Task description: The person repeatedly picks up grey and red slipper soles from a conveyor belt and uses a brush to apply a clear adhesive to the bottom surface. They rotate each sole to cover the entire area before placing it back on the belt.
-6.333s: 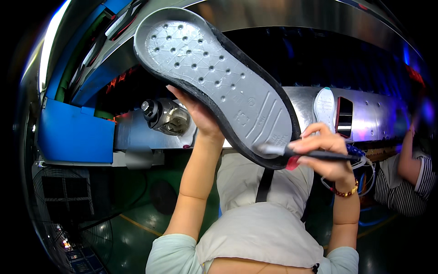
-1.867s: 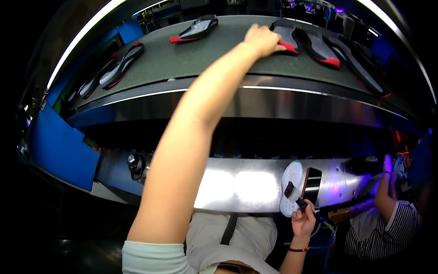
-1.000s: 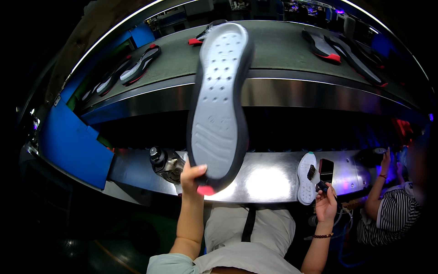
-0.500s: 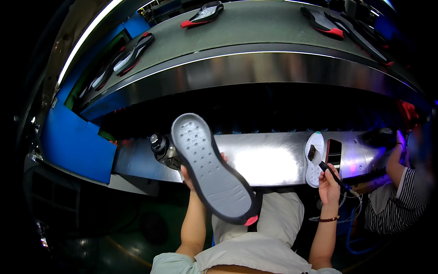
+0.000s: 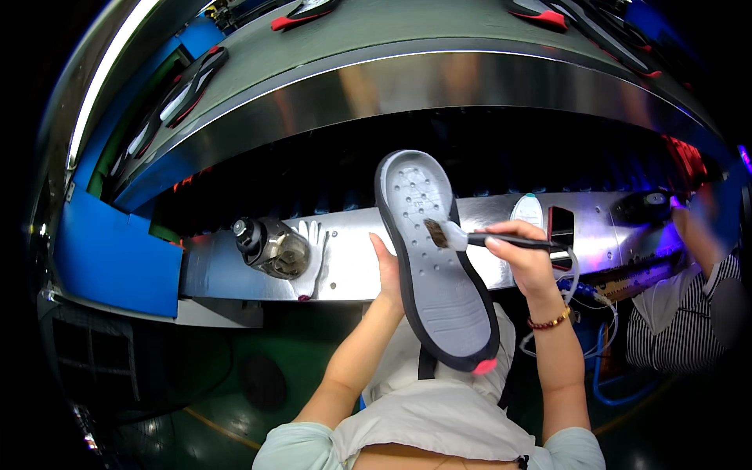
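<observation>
Holding a grey sole (image 5: 448, 301) above the tabletop (image 5: 356, 227), the person's left hand (image 5: 388, 274) grips it from underneath; I see the thumb, but the other fingers are hidden. The sole slants over the tabletop's near edge, dimpled face up, black wall around it, its pinkish-red tip out past that edge. Closed around a black handle, the right hand (image 5: 526, 254) steadies a brush (image 5: 456, 236) above the tabletop, bristles at the dimples; I can't tell whether they touch.

On the tabletop's left part stands a see-through bottle (image 5: 286, 252) with a black cap, and just beside it lies a white glove (image 5: 315, 266). On its right part I see a white sole (image 5: 527, 209) next to a dark, flat, red-edged object (image 5: 561, 222). Beyond and above the tabletop runs a green belt (image 5: 415, 19) bearing more soles (image 5: 192, 88). Near the tabletop's right end sits a co-worker in stripes (image 5: 677, 329).
</observation>
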Motion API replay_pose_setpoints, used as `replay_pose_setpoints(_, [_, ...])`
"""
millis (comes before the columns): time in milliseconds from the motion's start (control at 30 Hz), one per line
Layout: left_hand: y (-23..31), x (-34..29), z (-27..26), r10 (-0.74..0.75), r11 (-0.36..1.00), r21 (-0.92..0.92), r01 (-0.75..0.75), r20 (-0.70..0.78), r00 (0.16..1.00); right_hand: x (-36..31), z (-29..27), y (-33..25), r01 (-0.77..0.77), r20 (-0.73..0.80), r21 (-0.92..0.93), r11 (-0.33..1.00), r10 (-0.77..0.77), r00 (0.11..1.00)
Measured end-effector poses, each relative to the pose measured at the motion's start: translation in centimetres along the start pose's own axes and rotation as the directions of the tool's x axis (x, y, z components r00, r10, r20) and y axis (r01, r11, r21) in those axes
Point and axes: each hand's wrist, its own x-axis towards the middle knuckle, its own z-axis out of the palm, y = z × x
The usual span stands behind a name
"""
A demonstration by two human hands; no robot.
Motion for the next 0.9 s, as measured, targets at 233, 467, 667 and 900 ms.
replay_pose_setpoints(233, [-1.9, 0.2, 0.6, -0.065, 0.998, -0.011, 0.064, -0.041, 0.997, 4.4, 0.9, -0.4, 0.026, -0.063, -0.047, 0.999, -0.029, 0.998])
replay_pose_setpoints(467, [-1.6, 0.7, 1.2, -0.053, 0.984, 0.162, 0.070, -0.110, 0.993, 4.8, 2.1, -1.0, 0.105, -0.022, -0.302, 0.948, -0.117, 0.993])
replay_pose_setpoints(667, [-1.5, 1.2, 0.4, -0.060, 0.993, 0.077, 0.085, -0.285, 0.957, 1.9, 4.9, 1.1, 0.388, 0.150, -0.715, 0.581, -0.415, 0.897])
replay_pose_setpoints(900, [2.9, 0.3, -0.3, 0.152, 0.983, 0.145, -0.116, -0.263, 0.953, -3.9, 2.0, -0.8, 0.293, 0.426, -0.656, 0.696, 0.021, 0.905])
